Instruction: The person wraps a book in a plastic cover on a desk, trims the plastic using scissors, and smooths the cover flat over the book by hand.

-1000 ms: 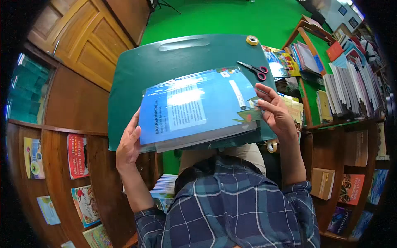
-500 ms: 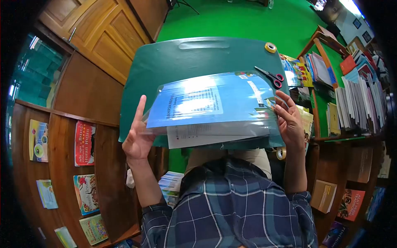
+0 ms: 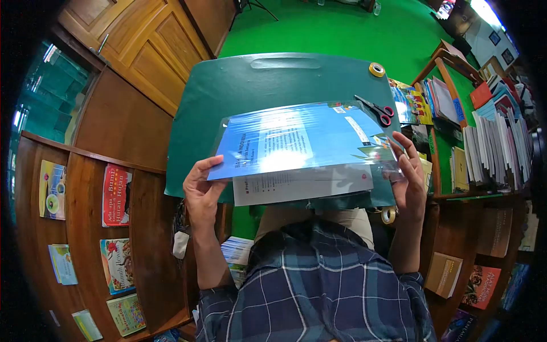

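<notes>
A book with a blue cover (image 3: 327, 137) lies raised above the green table, wrapped over by a shiny clear plastic sheet (image 3: 225, 126) that juts past its edges. Below its near edge a white printed page (image 3: 302, 187) shows. My left hand (image 3: 203, 188) is closed on the near left corner, thumb and fingers pinching cover and plastic. At the right end my right hand (image 3: 409, 179) has the plastic's edge between thumb and fingers. Beyond the book's far right corner are scissors (image 3: 377, 112) with dark red handles.
The green table (image 3: 228, 85) carries a roll of yellow tape (image 3: 376, 69) at its far right corner. Another tape roll (image 3: 388, 215) is by my right forearm. Bookshelves (image 3: 82, 228) with displayed books flank me, and stacked books (image 3: 490, 142) fill the right side.
My left hand has gone from an outstretched finger beside the plastic to a pinch on the book's near left corner. The right hand stays at the right edge, fingers slightly shifted.
</notes>
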`<action>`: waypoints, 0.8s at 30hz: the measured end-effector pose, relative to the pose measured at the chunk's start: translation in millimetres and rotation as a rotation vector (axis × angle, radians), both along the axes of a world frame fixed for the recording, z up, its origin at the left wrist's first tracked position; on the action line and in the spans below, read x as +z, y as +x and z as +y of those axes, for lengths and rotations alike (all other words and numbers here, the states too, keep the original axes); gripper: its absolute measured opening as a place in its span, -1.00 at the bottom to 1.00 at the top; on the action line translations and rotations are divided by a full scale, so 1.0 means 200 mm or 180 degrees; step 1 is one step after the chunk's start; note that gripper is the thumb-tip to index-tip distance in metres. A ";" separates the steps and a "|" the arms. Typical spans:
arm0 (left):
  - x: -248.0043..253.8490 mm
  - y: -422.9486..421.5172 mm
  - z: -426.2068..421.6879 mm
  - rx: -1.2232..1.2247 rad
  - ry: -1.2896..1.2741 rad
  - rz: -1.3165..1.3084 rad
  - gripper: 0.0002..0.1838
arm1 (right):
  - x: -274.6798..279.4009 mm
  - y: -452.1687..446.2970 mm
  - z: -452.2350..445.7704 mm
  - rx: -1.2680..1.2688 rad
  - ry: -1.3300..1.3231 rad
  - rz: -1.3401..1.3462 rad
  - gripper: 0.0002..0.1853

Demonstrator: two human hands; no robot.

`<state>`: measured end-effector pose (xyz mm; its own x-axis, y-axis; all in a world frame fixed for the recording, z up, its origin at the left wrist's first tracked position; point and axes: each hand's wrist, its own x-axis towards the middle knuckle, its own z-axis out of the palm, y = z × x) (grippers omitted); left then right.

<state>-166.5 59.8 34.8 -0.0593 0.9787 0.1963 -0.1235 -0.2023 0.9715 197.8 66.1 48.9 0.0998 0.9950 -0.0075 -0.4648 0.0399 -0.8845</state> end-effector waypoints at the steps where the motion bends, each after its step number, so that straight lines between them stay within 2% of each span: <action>1: -0.01 0.01 -0.01 0.0089 0.0006 -0.0034 -0.58 | -0.01 0.01 -0.01 0.0011 -0.0022 -0.0041 -0.39; 4: -0.05 0.04 -0.03 0.0332 0.0008 -0.0139 -0.61 | -0.03 0.03 -0.04 0.0020 -0.0105 -0.0168 -0.32; 10: -0.05 0.11 -0.07 0.0550 -0.0060 -0.0213 -0.62 | -0.06 0.07 -0.07 0.0069 -0.0174 0.0125 -0.33; 20: -0.11 0.10 -0.12 0.0614 -0.0230 -0.0041 -0.64 | -0.04 0.08 -0.11 0.0522 -0.0005 -0.0765 -0.41; 24: -0.15 0.04 -0.14 0.0423 -0.0244 0.0640 -0.63 | -0.08 0.09 -0.10 0.0447 -0.0040 -0.0837 -0.46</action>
